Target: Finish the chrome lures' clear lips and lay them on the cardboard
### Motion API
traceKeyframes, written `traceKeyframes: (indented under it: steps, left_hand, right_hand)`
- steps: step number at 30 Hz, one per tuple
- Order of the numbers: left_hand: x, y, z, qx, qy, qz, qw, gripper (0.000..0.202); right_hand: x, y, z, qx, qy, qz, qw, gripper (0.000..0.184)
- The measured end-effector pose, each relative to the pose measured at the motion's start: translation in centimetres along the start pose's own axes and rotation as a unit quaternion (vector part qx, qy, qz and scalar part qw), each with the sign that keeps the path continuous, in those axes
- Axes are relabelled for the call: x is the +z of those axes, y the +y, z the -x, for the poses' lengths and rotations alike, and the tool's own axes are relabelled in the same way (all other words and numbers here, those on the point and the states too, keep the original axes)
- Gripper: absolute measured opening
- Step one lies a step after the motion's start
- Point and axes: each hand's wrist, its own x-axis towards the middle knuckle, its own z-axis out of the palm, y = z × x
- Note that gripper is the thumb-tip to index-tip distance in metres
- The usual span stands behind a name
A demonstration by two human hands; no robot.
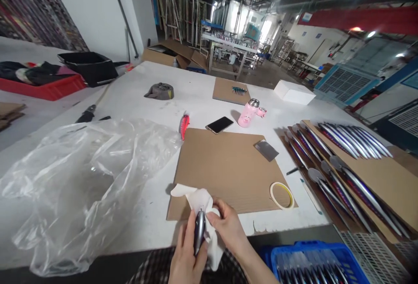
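A dark silver fishing lure (199,231) lies in my left hand (188,249), its fingers closed round the body. My right hand (228,226) pinches a white cloth (200,200) against the lure's far end. Part of the cloth hangs down between my hands, and another fold spreads over the near edge of a brown cardboard sheet (225,166). On that sheet are a roll of cream tape (281,195) at the right and a small grey plate (267,150) at the far right corner.
Crumpled clear plastic (94,179) covers the table's left side. Beyond the cardboard are a red lure (184,126), a phone (219,124) and a pink bottle (248,113). Rows of silver lures (355,140) lie on boards at right, above a blue basket (313,249) holding more lures.
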Motion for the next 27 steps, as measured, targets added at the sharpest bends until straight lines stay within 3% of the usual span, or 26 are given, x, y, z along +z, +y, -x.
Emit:
traceKeyframes:
  steps: [5,14,22,27]
  left_hand:
    - [0.7,-1.1,0.5,0.004,0.002,-0.021,1.0,0.057]
    - [0.9,-0.9,0.6,0.023,-0.022,-0.035,0.999,0.055]
    - [0.2,-0.5,0.2,0.045,-0.022,-0.046,0.998,0.062]
    - [0.3,0.1,0.4,-0.007,-0.015,-0.056,0.998,0.052]
  right_hand:
    - [-0.2,0.0,0.1,0.002,-0.023,0.098,0.995,0.019]
    - [0.1,-0.9,-2.0,0.002,0.101,0.322,0.941,0.027]
    - [0.7,-0.7,0.0,-0.002,0.066,0.401,0.914,0.025]
    - [0.5,-1.5,-1.0,0.011,0.091,0.438,0.894,0.026]
